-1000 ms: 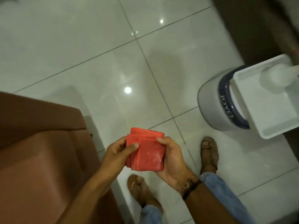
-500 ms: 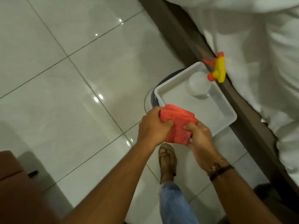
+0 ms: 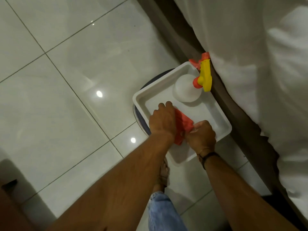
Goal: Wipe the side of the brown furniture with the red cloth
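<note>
The folded red cloth [image 3: 183, 125] is held between both hands over the white tray [image 3: 141, 100]. My left hand [image 3: 162, 120] grips its left side from above. My right hand [image 3: 200, 137] pinches its right edge. Whether the cloth touches the tray floor is unclear. Only a dark corner of the brown furniture [image 3: 10, 210] shows at the bottom left, far from both hands.
A white spray bottle [image 3: 186, 89] with a yellow and red trigger stands in the tray's far corner. The tray rests on a round grey stool [image 3: 140, 119]. A bed's brown frame [image 3: 236, 117] and white sheet [image 3: 266, 80] run along the right. Glossy floor tiles lie to the left.
The view has swung from the brown furniture to the tray. Both hands have carried the cloth forward and down, from in front of me to over the tray.
</note>
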Tool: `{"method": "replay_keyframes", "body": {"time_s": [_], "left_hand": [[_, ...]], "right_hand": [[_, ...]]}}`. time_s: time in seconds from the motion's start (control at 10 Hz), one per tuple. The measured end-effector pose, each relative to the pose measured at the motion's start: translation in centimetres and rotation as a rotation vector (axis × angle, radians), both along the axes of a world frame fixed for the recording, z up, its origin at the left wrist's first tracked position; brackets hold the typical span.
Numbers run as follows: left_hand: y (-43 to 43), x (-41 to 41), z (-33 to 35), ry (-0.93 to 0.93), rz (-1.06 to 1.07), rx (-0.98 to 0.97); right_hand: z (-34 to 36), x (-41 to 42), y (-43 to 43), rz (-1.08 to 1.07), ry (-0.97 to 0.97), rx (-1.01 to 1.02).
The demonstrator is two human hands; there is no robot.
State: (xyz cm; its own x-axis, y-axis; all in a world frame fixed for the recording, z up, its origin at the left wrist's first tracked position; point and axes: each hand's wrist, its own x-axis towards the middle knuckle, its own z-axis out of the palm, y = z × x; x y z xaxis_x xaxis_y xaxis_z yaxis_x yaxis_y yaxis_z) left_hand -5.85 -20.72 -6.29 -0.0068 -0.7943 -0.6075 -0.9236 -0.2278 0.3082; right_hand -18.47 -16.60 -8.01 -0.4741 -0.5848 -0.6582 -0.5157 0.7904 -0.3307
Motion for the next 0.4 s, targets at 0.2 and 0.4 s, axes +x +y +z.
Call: {"method": "replay_keyframes", "body": {"time_s": [0.2, 0.4], "left_hand": [[0.6, 0.3, -0.3, -0.021, -0.032, -0.176], [6.6, 2.4, 2.6, 0.041, 0.155, -0.337]], "right_hand": [[1.2, 1.0, -0.6, 0.168, 0.085, 0.036], [7.3, 3.6, -0.7, 0.475, 0.184, 0.103]]}}
